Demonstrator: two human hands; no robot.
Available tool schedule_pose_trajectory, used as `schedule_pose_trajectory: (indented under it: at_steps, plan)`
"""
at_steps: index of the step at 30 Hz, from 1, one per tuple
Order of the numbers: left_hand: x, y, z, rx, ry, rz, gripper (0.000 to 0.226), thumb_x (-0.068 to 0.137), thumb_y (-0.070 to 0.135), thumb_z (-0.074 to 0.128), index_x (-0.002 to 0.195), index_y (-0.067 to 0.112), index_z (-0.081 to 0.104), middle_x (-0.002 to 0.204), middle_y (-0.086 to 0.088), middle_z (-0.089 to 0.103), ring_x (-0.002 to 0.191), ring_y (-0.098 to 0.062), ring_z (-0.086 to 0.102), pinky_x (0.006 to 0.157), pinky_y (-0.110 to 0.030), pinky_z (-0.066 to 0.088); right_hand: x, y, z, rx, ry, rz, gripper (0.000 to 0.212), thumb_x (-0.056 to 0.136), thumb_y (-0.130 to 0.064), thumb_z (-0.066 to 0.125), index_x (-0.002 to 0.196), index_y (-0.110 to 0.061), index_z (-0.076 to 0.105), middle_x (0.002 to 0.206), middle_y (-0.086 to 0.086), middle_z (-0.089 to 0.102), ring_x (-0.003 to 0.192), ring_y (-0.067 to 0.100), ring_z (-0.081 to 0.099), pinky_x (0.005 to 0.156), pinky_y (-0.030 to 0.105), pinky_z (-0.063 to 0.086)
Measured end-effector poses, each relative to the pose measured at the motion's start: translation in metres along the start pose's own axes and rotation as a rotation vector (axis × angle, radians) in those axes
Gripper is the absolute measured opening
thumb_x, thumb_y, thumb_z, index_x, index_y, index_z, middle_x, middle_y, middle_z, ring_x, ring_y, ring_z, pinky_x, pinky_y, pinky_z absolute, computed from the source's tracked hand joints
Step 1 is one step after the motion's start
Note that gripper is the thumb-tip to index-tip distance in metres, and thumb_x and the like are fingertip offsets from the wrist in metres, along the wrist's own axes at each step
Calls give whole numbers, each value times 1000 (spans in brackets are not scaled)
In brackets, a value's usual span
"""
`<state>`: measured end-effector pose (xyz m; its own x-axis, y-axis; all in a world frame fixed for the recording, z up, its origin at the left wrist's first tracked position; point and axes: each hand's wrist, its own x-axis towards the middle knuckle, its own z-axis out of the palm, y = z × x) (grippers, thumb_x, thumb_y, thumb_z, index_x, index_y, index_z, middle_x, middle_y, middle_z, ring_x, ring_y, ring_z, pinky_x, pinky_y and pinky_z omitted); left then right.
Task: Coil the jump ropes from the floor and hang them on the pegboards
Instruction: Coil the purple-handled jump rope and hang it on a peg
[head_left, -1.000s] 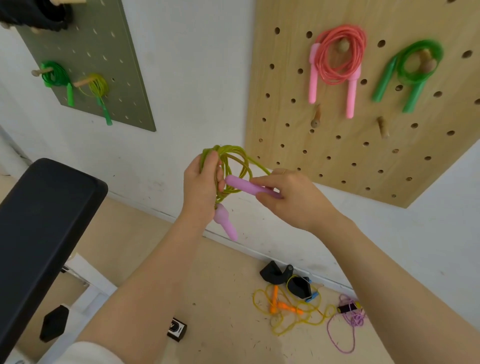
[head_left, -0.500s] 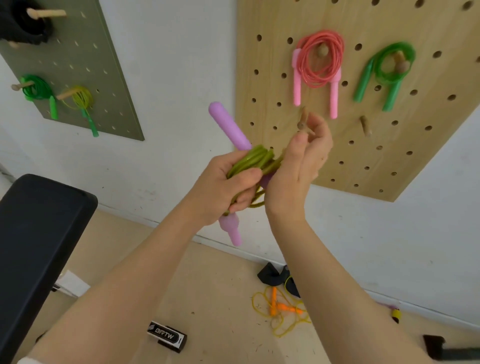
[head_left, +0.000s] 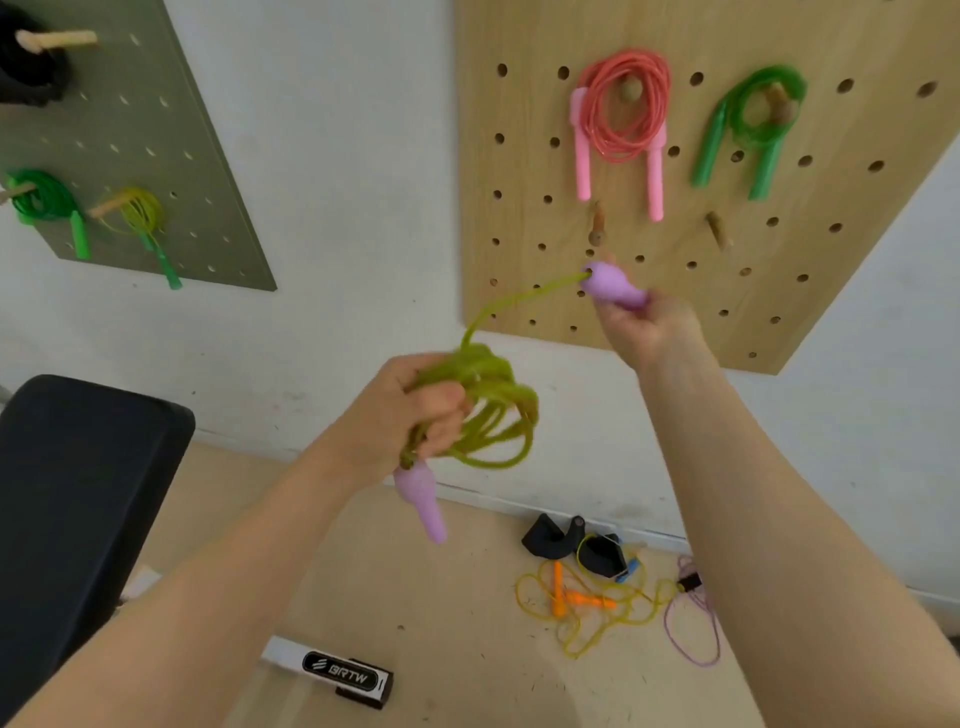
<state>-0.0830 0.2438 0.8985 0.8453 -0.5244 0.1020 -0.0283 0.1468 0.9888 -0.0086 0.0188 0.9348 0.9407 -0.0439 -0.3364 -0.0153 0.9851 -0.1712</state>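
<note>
The wooden pegboard (head_left: 519, 171) fills the upper right; a pink rope (head_left: 623, 114) and a green rope (head_left: 753, 119) already hang from pegs along its top. Two bare pegs stand in the row below, the nearer peg (head_left: 597, 228) just above the right hand. At the upper left a green pegboard (head_left: 130, 104) carries two more coiled ropes.

The step in hand looks like finishing the coil: the left hand (head_left: 400, 415) is clenched round the bundled loops of the olive rope (head_left: 493, 410), with one lilac handle (head_left: 421, 499) dangling below the fist. The right hand (head_left: 644, 327) grasps the other lilac handle (head_left: 613, 286) and holds it out near the wooden board's lower edge, a single strand running back to the bundle. The next move probably calls for tucking or wrapping that free end, then slipping the loops over the bare peg.

On the floor (head_left: 467, 649), by the wall, a yellow rope (head_left: 587, 608) with orange handles and a thin purple rope (head_left: 696, 629) lie tangled and uncoiled beside black objects I cannot identify.

Motion blur smears the olive loops, so their count is unclear. The right fingers are mostly hidden behind the handle. A black item on the green board's top corner is cut off.
</note>
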Motion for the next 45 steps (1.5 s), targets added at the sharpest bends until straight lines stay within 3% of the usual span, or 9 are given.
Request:
schedule_pose_trajectory:
  at_steps: [4, 7, 13, 17, 22, 27, 34, 41, 45]
  plan:
    - [13, 6, -15, -351, 187, 75, 32, 43, 38, 85, 51, 18, 62, 35, 9, 37, 26, -2, 29, 38, -17, 17, 18, -5, -72, -629, 387, 25, 40, 101, -12, 32, 139, 1, 33, 126, 15, 51, 114, 29, 53, 89, 38, 43]
    - [26, 15, -11, -339, 219, 33, 22, 68, 27, 59, 48, 18, 60, 33, 8, 33, 24, -3, 25, 39, -19, 15, 10, 8, -90, -1192, 405, 90, 53, 96, -21, 51, 142, -3, 32, 151, 12, 28, 137, 32, 30, 108, 44, 30]
    - [51, 18, 15, -367, 172, 20, 29, 75, 27, 42, 56, 12, 57, 32, 8, 32, 23, -3, 25, 38, -18, 15, -24, 39, -23, -1220, -409, 97, 62, 97, -52, 20, 124, -7, 53, 112, 9, 61, 108, 23, 57, 102, 36, 41]
    - [53, 20, 12, -394, 185, 76, 21, 76, 27, 41, 69, 7, 43, 32, 8, 33, 23, -3, 26, 36, -16, 20, -35, 38, -21, -1341, -651, 129, 70, 65, -65, 68, 113, -15, 57, 99, 8, 63, 95, 21, 61, 89, 34, 50]
    - [44, 13, 9, -311, 220, 80, 21, 77, 26, 46, 68, 8, 44, 37, 7, 36, 28, -5, 30, 36, -15, 28, -35, 46, -21, -1504, -608, 38, 14, 88, -3, 58, 99, -12, 54, 81, 3, 60, 74, 12, 61, 68, 24, 51]
    - [41, 7, 1, -180, 226, 168, 51, 54, 38, 83, 77, 10, 47, 50, 8, 50, 50, -9, 52, 58, -21, 49, -32, 45, -9, -1212, -602, -21, 19, 88, 7, 51, 93, -11, 54, 67, 2, 57, 61, 15, 59, 61, 28, 54]
    - [47, 3, 15, 211, 413, 90, 12, 92, 18, 54, 85, 13, 62, 74, 6, 64, 81, -11, 61, 92, -31, 47, -33, 31, 10, -1285, -418, -227, 41, 79, 14, 59, 110, -11, 52, 74, 0, 54, 55, 13, 50, 55, 24, 47]
    - [62, 14, 16, 247, 364, 44, 31, 83, 5, 64, 101, 28, 53, 82, 2, 63, 78, -15, 62, 77, -31, 52, -36, 20, 30, -1963, -595, -434, 39, 75, 13, 57, 104, -13, 59, 85, -1, 60, 75, 9, 55, 70, 20, 47]
    - [73, 28, 23, 193, 261, 36, 12, 93, 14, 54, 99, 24, 54, 77, -3, 61, 66, -14, 63, 74, -37, 53, -38, 20, 30, -1895, -620, -491, 37, 77, 11, 59, 106, -13, 58, 98, 4, 60, 83, 12, 59, 78, 26, 50]
